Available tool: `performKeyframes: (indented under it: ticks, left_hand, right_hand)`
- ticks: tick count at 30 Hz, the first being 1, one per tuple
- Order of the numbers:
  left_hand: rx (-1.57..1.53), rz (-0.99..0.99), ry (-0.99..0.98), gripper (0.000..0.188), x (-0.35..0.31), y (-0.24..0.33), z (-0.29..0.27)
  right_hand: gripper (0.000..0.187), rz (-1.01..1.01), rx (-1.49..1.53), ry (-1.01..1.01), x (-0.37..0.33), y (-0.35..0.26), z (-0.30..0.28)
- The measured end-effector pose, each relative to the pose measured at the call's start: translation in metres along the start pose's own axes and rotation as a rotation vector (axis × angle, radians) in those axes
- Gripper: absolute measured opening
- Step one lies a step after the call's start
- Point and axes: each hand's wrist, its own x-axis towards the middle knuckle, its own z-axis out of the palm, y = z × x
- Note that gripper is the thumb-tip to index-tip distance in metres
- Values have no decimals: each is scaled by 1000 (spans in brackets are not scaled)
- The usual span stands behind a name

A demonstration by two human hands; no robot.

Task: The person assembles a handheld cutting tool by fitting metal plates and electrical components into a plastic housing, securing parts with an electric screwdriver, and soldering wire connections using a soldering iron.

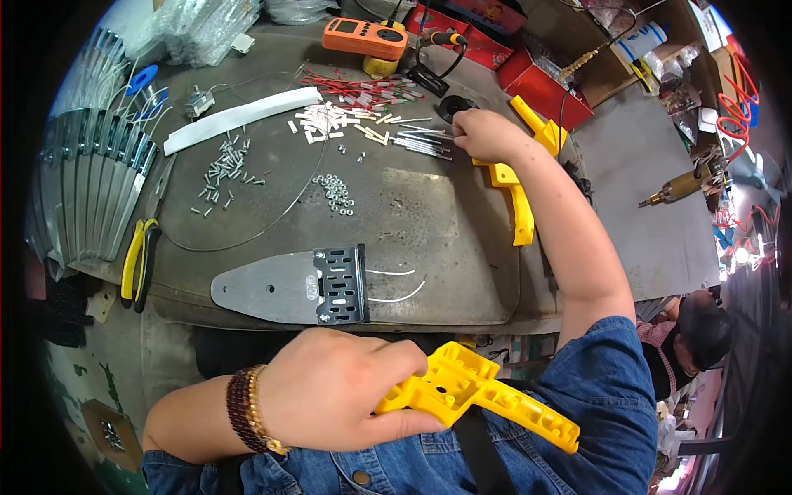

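Observation:
My left hand (334,388) is closed on a yellow plastic handle shell (524,411), held over my lap with its ribbed hollow side up. Reaching to the far right of the table, my right hand (488,136) has its fingers drawn together at the ends of several thin metal rods (422,147). Whether a rod is between those fingers is hidden. A black round piece (456,106) lies just beyond that hand. Under and beside my right forearm rest more yellow handle shells (520,210). Near the front edge lies a flat metal plate (264,289) with a black slotted bracket (342,285) and two white wires.
Screws (223,173), nuts (334,194), white sleeves (318,124) and red wires (355,89) lie in piles. An orange meter (363,37) stands at the back. Yellow-handled pliers (139,262) and stacked metal plates (91,181) are left. An electric screwdriver (681,186) hangs right; a person (697,338) sits beyond.

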Motion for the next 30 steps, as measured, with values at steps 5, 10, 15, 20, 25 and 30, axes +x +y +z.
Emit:
performKeyframes:
  ticks: [5,10,15,20,25,30]
  left_hand:
    - [-185,-85,220,34,-12,-6,-18]
    - [-719,-449,500,41,-22,-22,-41]
    - [-645,-463,521,43,-34,-25,-40]
    - [-648,-426,522,41,-31,-14,-38]
    - [-658,-372,514,38,-34,-10,-37]
    - [-619,-379,494,39,-30,-6,-37]
  right_hand:
    - [15,35,-172,122,-37,-10,-29]
    - [10,-139,284,610,-114,-47,-60]
    - [23,-472,263,666,-186,-104,-77]
    - [19,-620,112,665,-196,-130,-79]
    - [21,-687,-37,593,-198,-143,-84]
    - [29,-883,-121,562,-191,-160,-92]
